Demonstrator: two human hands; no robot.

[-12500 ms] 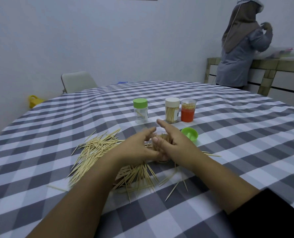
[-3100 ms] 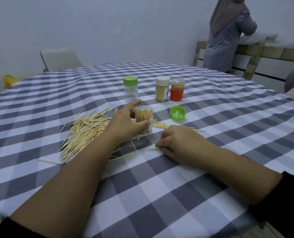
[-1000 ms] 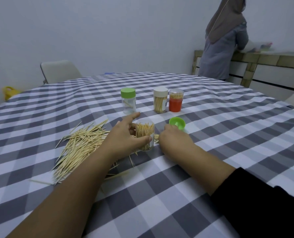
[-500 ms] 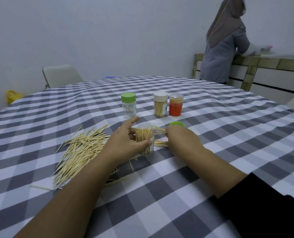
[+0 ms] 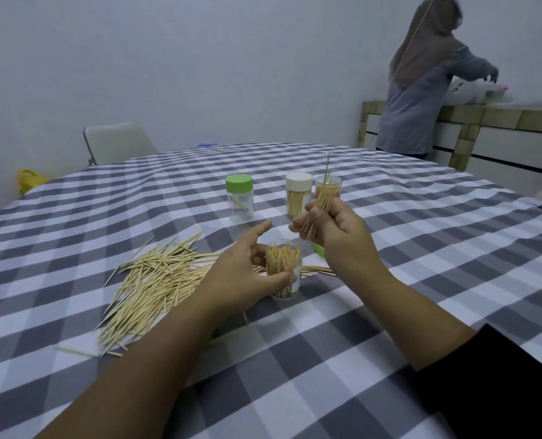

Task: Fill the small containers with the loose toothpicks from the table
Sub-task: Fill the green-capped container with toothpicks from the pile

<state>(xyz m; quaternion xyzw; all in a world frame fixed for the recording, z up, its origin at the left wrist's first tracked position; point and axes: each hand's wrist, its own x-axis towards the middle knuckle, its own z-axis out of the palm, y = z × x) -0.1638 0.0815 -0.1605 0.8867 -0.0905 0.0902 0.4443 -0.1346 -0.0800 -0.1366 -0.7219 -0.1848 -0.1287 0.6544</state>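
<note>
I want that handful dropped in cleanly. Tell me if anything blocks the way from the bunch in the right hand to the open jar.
Nothing visible does. The right hand grips the bunch of toothpicks just above and behind the open jar; its mouth is uncovered, and the left hand holds only its sides.

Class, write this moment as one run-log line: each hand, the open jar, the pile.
left hand: holds open jar upright | right hand: grip on toothpick bundle, raised above jar | loose pile: on tablecloth, left

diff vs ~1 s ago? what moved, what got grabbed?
The right hand rose off the table, now gripping a bundle of toothpicks above the open container. The left hand still holds that container; the loose pile and three back jars unchanged.
</note>
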